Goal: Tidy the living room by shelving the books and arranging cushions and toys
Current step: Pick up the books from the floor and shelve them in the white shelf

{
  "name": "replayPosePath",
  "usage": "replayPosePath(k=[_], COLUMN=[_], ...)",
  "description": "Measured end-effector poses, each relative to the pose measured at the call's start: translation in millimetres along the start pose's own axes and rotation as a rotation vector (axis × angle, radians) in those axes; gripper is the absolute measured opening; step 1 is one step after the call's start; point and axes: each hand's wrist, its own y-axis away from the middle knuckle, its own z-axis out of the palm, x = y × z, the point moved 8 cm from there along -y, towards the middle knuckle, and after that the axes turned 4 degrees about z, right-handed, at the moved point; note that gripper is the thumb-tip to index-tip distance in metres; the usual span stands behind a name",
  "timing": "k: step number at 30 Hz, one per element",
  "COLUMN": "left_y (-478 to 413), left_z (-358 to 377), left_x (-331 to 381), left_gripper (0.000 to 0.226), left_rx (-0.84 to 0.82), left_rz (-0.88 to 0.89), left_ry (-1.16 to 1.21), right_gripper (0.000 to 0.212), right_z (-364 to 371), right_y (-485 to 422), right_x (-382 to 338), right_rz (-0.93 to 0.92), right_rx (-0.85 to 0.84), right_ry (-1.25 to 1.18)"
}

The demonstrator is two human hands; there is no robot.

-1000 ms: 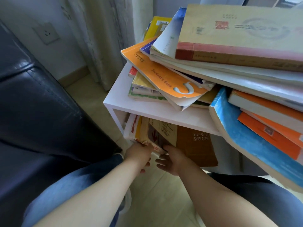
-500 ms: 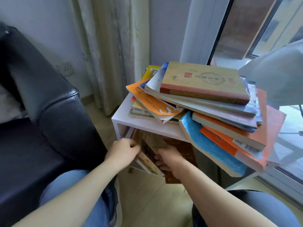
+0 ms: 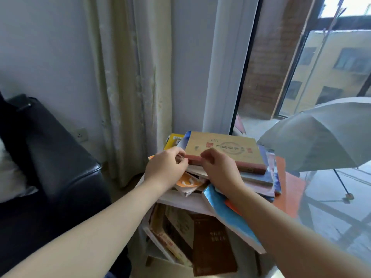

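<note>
Left hand and right hand touch the tan book topping the pile

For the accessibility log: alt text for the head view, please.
Both hands, left hand and right hand, reach the near edge of a tan book topping a messy pile on a white shelf unit; more books lean below, between a black sofa and an open umbrella.
</note>
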Motion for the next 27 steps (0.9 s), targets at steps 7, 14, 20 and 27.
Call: replayPosePath(k=[7, 14, 20, 27], left_y=[-53, -73, -74, -83], left_z=[86, 122, 132, 132], left_x=[29, 20, 15, 27], left_gripper=[0.05, 0.045, 0.052, 0.062], left_rx=[-0.386, -0.473, -0.489, -0.411], left_rz=[0.244, 0.186, 0.198, 0.336], left_ry=[-0.19, -0.397, -0.447, -0.594], right_gripper=[0.054, 0.045, 0.059, 0.052], right_z=[-6, -20, -22, -45], right_y=[-42, -68, -62, -57], right_x=[75, 87, 96, 113], right_rz=[0.07, 0.059, 0.162, 0.397], right_rx=[-0.139, -0.096, 0.096, 0.255], right_ry=[0.69, 0.675, 0.706, 0.378])
